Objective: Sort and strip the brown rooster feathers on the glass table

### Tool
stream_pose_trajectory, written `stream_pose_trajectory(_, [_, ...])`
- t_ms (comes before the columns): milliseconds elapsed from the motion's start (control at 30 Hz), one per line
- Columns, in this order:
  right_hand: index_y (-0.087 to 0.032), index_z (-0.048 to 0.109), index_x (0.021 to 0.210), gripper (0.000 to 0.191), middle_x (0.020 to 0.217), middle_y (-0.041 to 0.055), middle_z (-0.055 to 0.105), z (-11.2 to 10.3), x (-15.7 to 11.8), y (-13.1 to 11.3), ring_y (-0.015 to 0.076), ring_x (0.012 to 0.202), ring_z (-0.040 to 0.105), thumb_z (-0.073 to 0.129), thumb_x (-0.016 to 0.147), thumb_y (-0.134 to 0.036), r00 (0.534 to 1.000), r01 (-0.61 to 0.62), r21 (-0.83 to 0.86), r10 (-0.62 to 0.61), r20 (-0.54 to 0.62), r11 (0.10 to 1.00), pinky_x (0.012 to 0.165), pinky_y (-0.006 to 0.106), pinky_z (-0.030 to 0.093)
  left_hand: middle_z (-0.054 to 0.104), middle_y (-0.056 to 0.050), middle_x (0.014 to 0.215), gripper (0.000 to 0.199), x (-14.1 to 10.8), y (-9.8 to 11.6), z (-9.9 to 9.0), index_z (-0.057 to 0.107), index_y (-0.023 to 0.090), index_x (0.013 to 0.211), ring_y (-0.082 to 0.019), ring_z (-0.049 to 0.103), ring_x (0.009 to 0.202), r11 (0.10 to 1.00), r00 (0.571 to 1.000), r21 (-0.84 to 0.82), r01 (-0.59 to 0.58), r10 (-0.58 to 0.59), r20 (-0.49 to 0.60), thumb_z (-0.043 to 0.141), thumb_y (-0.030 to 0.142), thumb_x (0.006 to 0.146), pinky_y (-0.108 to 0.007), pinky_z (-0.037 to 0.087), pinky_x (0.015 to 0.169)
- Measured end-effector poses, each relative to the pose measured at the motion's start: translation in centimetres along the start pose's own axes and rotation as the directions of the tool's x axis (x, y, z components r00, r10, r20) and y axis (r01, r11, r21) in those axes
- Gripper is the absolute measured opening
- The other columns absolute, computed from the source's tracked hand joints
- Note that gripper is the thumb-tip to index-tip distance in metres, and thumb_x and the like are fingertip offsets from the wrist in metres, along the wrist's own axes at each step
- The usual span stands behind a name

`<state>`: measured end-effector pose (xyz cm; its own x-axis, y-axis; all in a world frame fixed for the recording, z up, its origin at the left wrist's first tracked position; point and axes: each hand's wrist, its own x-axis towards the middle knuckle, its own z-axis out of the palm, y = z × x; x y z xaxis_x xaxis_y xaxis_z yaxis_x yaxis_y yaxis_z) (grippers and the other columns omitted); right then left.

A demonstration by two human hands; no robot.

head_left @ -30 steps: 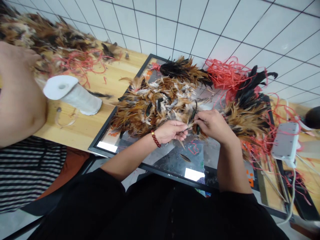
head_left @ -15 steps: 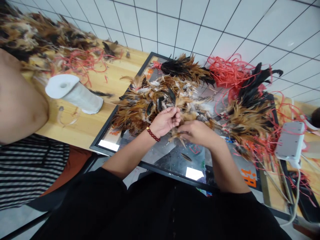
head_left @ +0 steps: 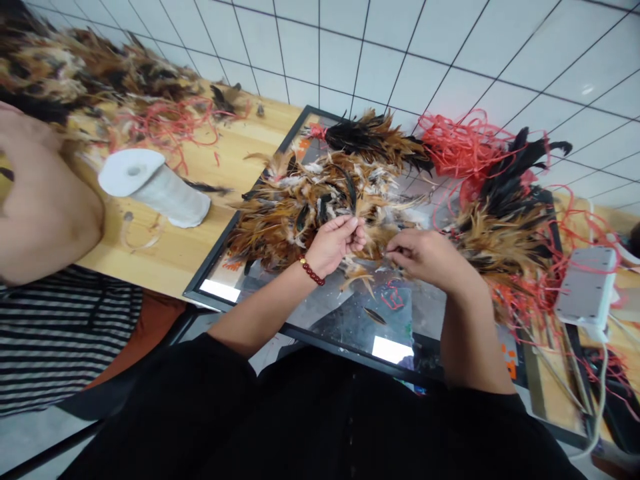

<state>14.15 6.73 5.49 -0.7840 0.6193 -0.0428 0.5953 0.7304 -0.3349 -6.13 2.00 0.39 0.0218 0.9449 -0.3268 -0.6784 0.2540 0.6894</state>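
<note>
My left hand (head_left: 340,245), with a dark red bead bracelet at the wrist, is closed in a pinch over the feather pile. A dark curved feather (head_left: 352,187) rises from its fingertips. My right hand (head_left: 415,257) is beside it to the right, thumb and fingers pinched together; what they hold, if anything, is too small to make out. Beneath and beyond both hands spreads a loose pile of brown, white and black feathers (head_left: 280,213). A small single feather (head_left: 375,316) lies on the glass nearer to me.
A tied black-and-brown feather bundle (head_left: 370,137) lies at the back. Red plastic string (head_left: 465,147) is heaped beside another bundle (head_left: 505,227). On the right is a white power strip (head_left: 586,283). To the left stand a white spool (head_left: 160,190) and another person's arm (head_left: 50,207).
My right hand has moved away from the left, to the right and slightly up. My left hand stays nearly in place, the dark feather at its fingertips. The view has shifted slightly.
</note>
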Motion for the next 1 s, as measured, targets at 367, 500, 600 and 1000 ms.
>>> stream_pose_trajectory(367, [-0.015, 0.072, 0.099, 0.024, 0.102, 0.0135, 0.073, 4.2, 2.9, -4.5, 0.0246, 0.093, 0.067, 0.048, 0.094, -0.018, 0.99, 0.017, -0.211, 0.013, 0.14, 0.977, 0.08, 0.034, 0.046, 0.062, 0.004, 0.061, 0.018, 0.1, 0.0, 0.1, 0.063, 0.015, 0.08, -0.006, 0.056, 0.05, 0.963, 0.96, 0.077, -0.258, 0.265, -0.087, 0.074, 0.028, 0.086, -0.019, 0.045, 0.051])
stream_pose_trajectory(500, [-0.017, 0.072, 0.095, 0.023, 0.09, 0.0109, 0.074, 1.7, 1.3, -1.2, 0.0233, 0.081, 0.067, 0.05, 0.092, -0.019, 0.983, -0.119, -0.11, 0.102, -0.153, 0.987, 0.074, 0.033, 0.046, 0.063, 0.004, 0.062, 0.014, 0.0, -0.3, 0.2, 0.064, 0.014, 0.081, -0.006, 0.058, 0.053, 0.969, 0.973, 0.12, -0.215, 0.223, -0.066, 0.069, 0.025, 0.089, -0.019, 0.047, 0.053])
stream_pose_trajectory(600, [-0.018, 0.073, 0.099, 0.023, 0.088, 0.0095, 0.074, 0.4, 0.4, 0.1, 0.0225, 0.08, 0.067, 0.051, 0.094, -0.026, 0.918, -0.104, 0.066, 0.121, -0.378, 0.992, 0.075, 0.033, 0.048, 0.063, 0.003, 0.063, 0.014, -0.1, -0.5, 0.3, 0.065, 0.014, 0.081, -0.006, 0.059, 0.054, 0.976, 0.981, 0.127, -0.178, 0.185, -0.052, 0.069, 0.024, 0.089, -0.019, 0.046, 0.053])
stream_pose_trajectory(1000, [-0.018, 0.07, 0.089, 0.016, 0.084, 0.008, 0.073, 1.5, 1.1, -0.2, 0.0215, 0.078, 0.065, 0.054, 0.091, -0.021, 0.95, 0.047, 0.028, -0.036, -0.311, 0.998, 0.075, 0.033, 0.044, 0.074, -0.004, 0.076, 0.02, 0.3, -0.9, 0.0, 0.066, 0.011, 0.086, -0.009, 0.069, 0.061, 0.979, 0.99, 0.189, -0.078, 0.099, -0.103, 0.073, 0.029, 0.088, -0.019, 0.054, 0.059])
